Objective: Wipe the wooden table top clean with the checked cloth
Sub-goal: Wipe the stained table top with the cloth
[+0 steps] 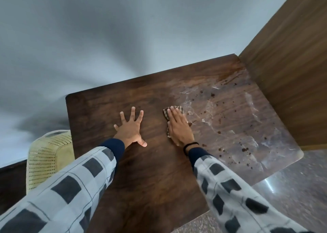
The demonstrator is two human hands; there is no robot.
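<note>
**Roughly halfway: cloth is working at the edge of the dirty patch**

Right now the small brown-and-cream checked cloth is lying flat on the dark brown wooden table top, just right of the frame's centre. It is sitting where the clean-looking wood is meeting the soiled part.

The right hand is pressing down on the cloth with straight fingers held close together. It is not clutching the fabric, and the palm is covering most of it. Only the far end and a strip along the left edge are showing.

Judging by the surface, the left and lower parts of the top are looking even and matt, so they are probably done. The right part is showing a shiny wet smear with pale streaks, and scattered dark specks are running from the upper right down to the lower right corner. That whole area is waiting to be wiped.

The left hand is resting flat on the wood left of centre. Its fingers are spread wide and straight and it is holding nothing, seemingly bracing the body.

Both arms are reaching in from the bottom in grey checked sleeves, and a black band is circling the right wrist.

A cream perforated chair back is standing at lower left, and a brown wooden panel is rising at upper right.
</note>
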